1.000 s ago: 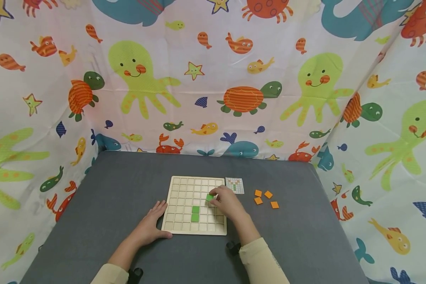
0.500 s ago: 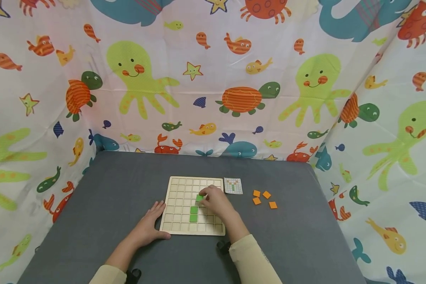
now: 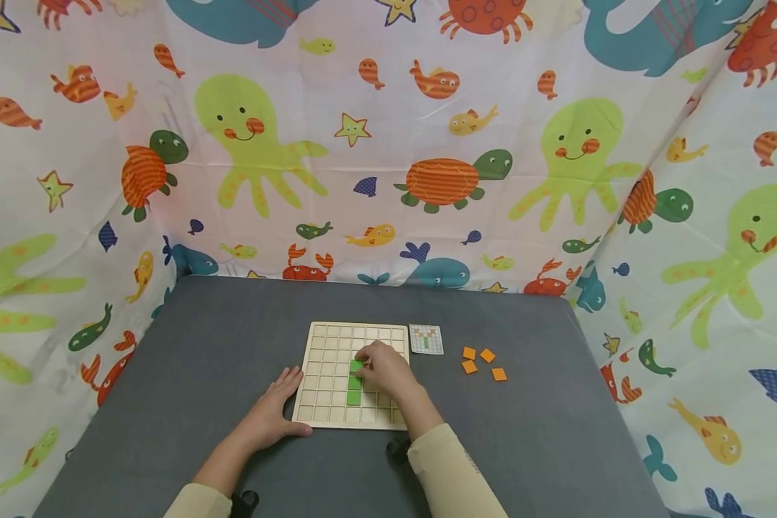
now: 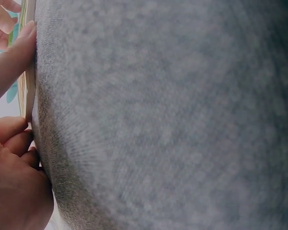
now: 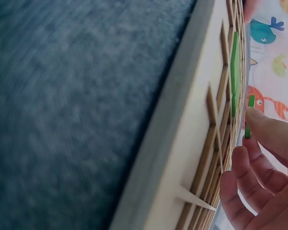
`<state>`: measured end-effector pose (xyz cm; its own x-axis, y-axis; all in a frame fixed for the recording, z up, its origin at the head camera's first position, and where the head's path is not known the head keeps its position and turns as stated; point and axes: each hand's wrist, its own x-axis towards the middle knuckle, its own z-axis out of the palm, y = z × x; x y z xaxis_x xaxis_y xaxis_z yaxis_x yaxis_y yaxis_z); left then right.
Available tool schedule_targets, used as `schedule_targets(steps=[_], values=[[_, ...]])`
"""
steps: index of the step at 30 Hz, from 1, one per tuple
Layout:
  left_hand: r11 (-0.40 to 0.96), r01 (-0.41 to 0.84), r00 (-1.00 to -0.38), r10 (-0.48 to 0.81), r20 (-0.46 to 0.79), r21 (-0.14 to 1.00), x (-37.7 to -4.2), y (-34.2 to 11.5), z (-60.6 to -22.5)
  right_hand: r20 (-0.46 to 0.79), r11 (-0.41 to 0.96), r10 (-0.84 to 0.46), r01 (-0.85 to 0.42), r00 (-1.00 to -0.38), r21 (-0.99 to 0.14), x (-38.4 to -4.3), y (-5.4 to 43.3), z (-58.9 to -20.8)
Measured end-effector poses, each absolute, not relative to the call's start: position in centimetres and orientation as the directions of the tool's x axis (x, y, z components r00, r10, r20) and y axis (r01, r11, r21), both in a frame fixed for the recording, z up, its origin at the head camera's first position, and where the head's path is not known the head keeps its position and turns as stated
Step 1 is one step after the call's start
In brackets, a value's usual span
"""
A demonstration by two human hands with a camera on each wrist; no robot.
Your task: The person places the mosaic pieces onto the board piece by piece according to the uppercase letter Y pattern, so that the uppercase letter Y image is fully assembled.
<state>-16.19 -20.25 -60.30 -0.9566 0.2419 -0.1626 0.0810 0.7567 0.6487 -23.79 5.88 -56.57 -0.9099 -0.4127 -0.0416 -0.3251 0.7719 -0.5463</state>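
A pale wooden grid board [image 3: 324,356] lies on the table with two green tiles [image 3: 353,398] set one behind the other in its cells. My right hand [image 3: 388,372] pinches another green square tile [image 5: 251,102] between thumb and fingers, just beyond those two. In the right wrist view this held tile stands slightly above the grid, apart from the laid ones. My left hand [image 3: 268,410] rests at the board's near left corner, fingers along the left side and thumb [image 4: 25,43] at the front edge.
A small pattern card [image 3: 426,339] lies beside the board's far right corner. Several orange square tiles [image 3: 498,375] are scattered farther right on the grey table [image 3: 544,439]. A curtain [image 3: 362,252] printed with sea animals surrounds the table's back and sides.
My right hand has carried the green tile leftward across the board, toward the column of the two laid green tiles. The left hand has stayed at the board's corner.
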Motion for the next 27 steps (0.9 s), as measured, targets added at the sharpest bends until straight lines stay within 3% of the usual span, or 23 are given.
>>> schedule_targets(steps=[14,27], values=[[0.759,0.081,-0.955,0.245,-0.168,0.646,-16.20,-20.13,-60.10,-0.091,0.774,-0.378,-0.261,-0.921,-0.577,-24.07,5.77,-57.22],[0.764,0.085,-0.955,0.246,-0.167,0.639,-16.28,-20.23,-60.36,-0.084,0.768,-0.397,-0.281,-0.914,-0.575,-24.32,5.90,-57.55]])
